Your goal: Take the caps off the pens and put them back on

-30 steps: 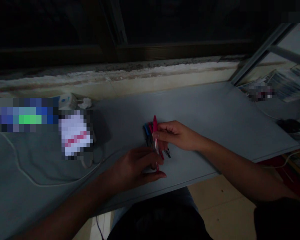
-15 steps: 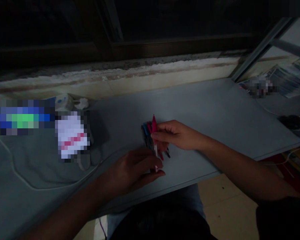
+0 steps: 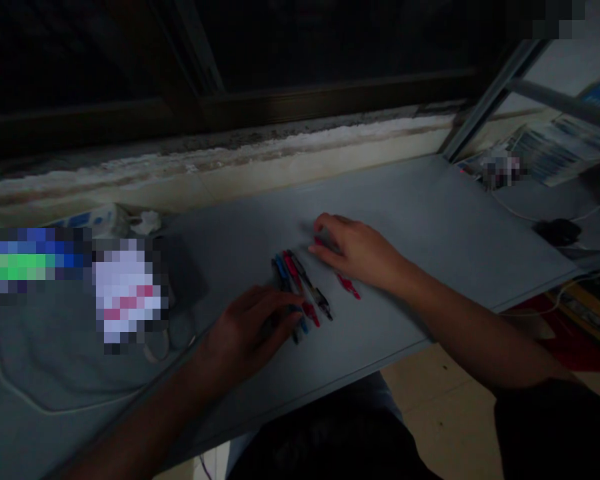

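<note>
On the grey desk several pens lie side by side: a blue pen (image 3: 281, 264), a red pen (image 3: 291, 264) and a black pen (image 3: 314, 288) among them. My left hand (image 3: 250, 323) is at their near ends, its thumb and fingers a little apart and partly over them. I cannot tell whether its fingertips touch the pens. To the right of the row another red pen (image 3: 350, 287) lies on the desk. Over its far end is my right hand (image 3: 357, 250), thumb and forefinger apart, hiding part of the pen.
At the left are a blurred white box (image 3: 130, 287), a power socket block (image 3: 107, 219) and a white cable (image 3: 55, 410). A metal frame (image 3: 480, 110) rises at the right, with a black object (image 3: 557, 231) beyond it. Along the back runs a wall ledge (image 3: 280, 167).
My right hand has moved right and let go of the red pen, which now lies on the desk. My left hand has shifted left, down to the row of pens. The view has moved slightly.
</note>
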